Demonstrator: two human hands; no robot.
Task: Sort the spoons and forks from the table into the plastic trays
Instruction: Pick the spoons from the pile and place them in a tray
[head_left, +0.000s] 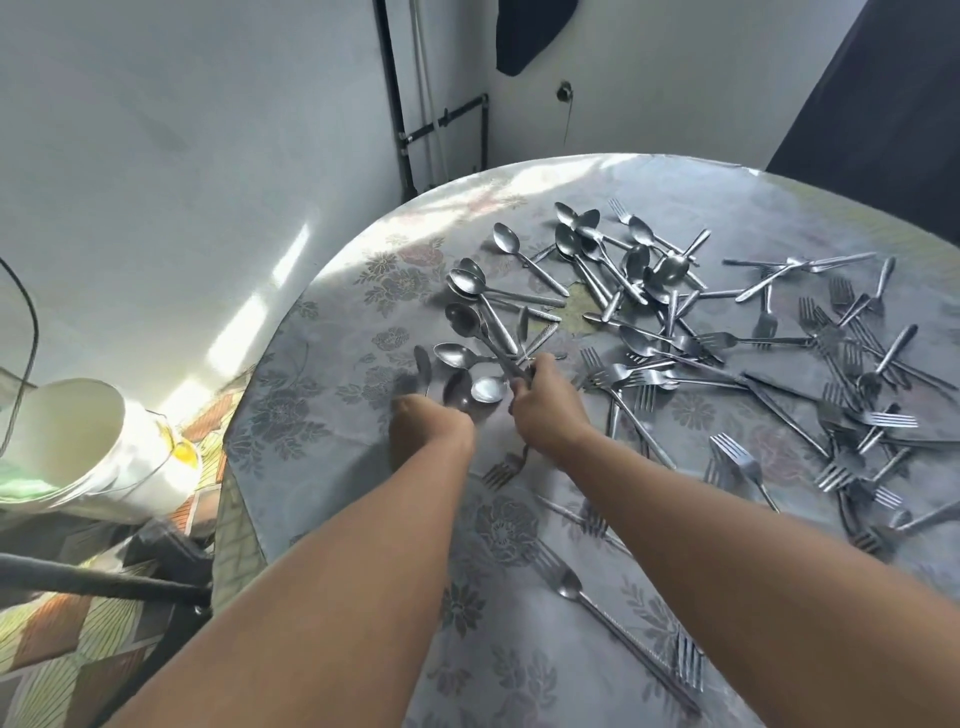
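right hand (540, 395) grips spoon bundle (480, 332) by handles | bowls fan up-left | left hand (423, 423) fingers hidden, can't tell | loose spoon (488, 388) between hands

spoons (597, 249) left, forks (841, 374) right, on table (332, 405)

1 head view, downward, near table (519, 519)

The left hand (428, 423) hides its own fingers, so what they touch among the spoons (470, 387) cannot be told. A fork (501, 470) lies partly hidden under the right hand (545, 405). Forks at the right edge (883, 421) and the white bucket (88, 441) at left are cut off.
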